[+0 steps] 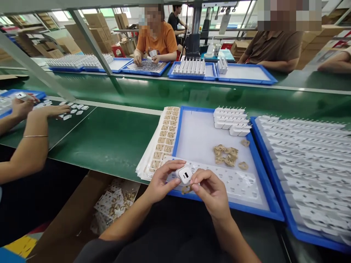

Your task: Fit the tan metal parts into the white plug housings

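Note:
Between the fingers and thumb of my left hand (160, 184) is a small white USB charger (184, 175), its face with two ports turned up toward me. My right hand (213, 191) pinches a thin brown paper piece (186, 189) just below the charger, fingertips at the charger's right edge. Both hands are over the near edge of a blue-rimmed tray (177, 135). In that tray lie a perforated white sheet (238, 184), a loose pile of brown paper pieces (226, 155) and rows of white chargers (230, 118) with prongs up.
Left of the tray is a stack of sheets (164, 136) bearing brown-backed pieces. A second blue tray (274, 182) full of chargers stands at right. A co-worker's hands (24, 106) are at far left; another person (164, 40) sits opposite. Below, a cardboard box holds scrap sheets (116, 201).

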{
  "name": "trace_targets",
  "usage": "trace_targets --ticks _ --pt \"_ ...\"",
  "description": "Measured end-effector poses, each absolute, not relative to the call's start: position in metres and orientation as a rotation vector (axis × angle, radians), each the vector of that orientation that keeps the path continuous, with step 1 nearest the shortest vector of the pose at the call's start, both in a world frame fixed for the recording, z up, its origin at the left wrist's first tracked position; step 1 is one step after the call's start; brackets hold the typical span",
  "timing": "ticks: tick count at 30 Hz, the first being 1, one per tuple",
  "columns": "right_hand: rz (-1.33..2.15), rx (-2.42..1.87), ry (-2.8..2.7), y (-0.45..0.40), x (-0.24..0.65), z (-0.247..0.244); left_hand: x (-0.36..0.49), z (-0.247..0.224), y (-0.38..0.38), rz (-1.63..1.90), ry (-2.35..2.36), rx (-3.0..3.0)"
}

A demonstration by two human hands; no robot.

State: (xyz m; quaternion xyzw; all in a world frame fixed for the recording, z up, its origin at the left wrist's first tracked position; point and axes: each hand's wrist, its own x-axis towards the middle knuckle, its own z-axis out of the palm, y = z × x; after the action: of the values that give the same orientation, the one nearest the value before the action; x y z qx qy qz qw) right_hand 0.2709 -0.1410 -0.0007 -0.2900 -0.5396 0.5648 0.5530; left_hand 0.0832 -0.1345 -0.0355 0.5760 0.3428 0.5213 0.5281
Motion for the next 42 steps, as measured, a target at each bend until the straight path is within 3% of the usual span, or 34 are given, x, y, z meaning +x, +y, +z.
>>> trace_targets --ticks 6,12,42 --pt "1.367 -0.737 -1.221 -0.145 0.271 -0.002 0.082 -0.034 -0.138 1.229 1.062 1.744" --pt "1.245 -0.914 -1.149 -0.137 0.272 0.002 0.086 -0.019 -0.137 1.274 0.998 1.973" --pt "1.098 -1.044 -1.238 -0.139 0.256 0.01 0.084 -0.012 -0.135 1.244 1.002 2.014"
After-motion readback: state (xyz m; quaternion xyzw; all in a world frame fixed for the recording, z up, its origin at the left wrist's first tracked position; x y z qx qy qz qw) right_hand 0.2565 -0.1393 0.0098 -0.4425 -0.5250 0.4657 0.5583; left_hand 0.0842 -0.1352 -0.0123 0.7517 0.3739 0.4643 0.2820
